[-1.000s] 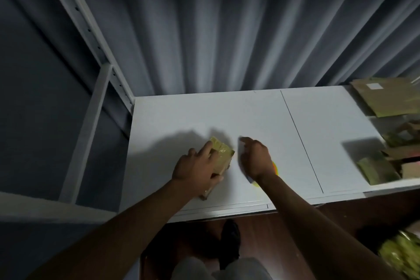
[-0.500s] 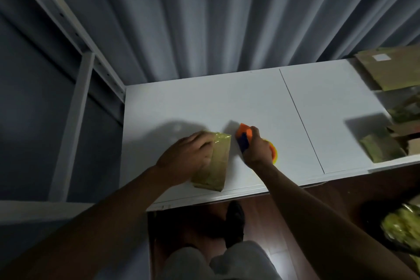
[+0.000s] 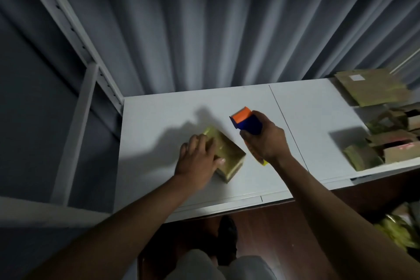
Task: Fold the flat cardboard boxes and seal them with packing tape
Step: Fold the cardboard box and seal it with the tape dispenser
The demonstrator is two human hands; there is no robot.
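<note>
Presently, nearest: left hand (image 3: 197, 161), grip spread flat, fingers pressing the top of the small folded cardboard box (image 3: 227, 157) on the white bench (image 3: 159, 120). The box has turned since a moment ago and now sits askew under the palm. Just right of it: right hand (image 3: 264, 141), grip curled round the blue-and-orange tape dispenser (image 3: 246, 121), now lifted clear of the box; judged: tape strip likely finished. Well right of that grip: stacked cardboard boxes (image 3: 386, 143), unfolded flats (image 3: 372, 88) beyond.
</note>
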